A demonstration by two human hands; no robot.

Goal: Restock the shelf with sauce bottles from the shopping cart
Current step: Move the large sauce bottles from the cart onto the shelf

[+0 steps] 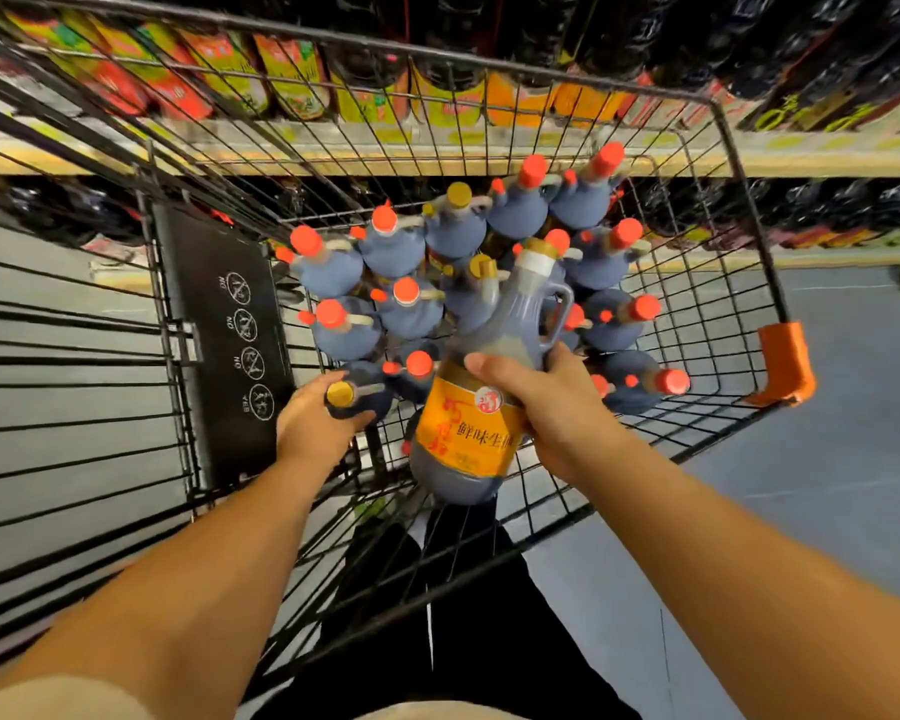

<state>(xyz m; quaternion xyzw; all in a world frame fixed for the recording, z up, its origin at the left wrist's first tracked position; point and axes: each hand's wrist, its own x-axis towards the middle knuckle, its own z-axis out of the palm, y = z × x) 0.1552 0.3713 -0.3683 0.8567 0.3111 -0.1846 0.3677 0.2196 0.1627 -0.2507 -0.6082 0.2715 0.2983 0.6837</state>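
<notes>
Bottle [468, 423] tilted, neck forward | right hand [557, 402] grips it | left hand [307, 423] grips gold-capped bottle [340, 393]

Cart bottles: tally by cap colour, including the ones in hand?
Red-capped bottles: 13, two partly hidden near the right hand
Gold-capped bottles: 4, one held up in the right hand, one gripped by the left hand
Total: 17
</notes>
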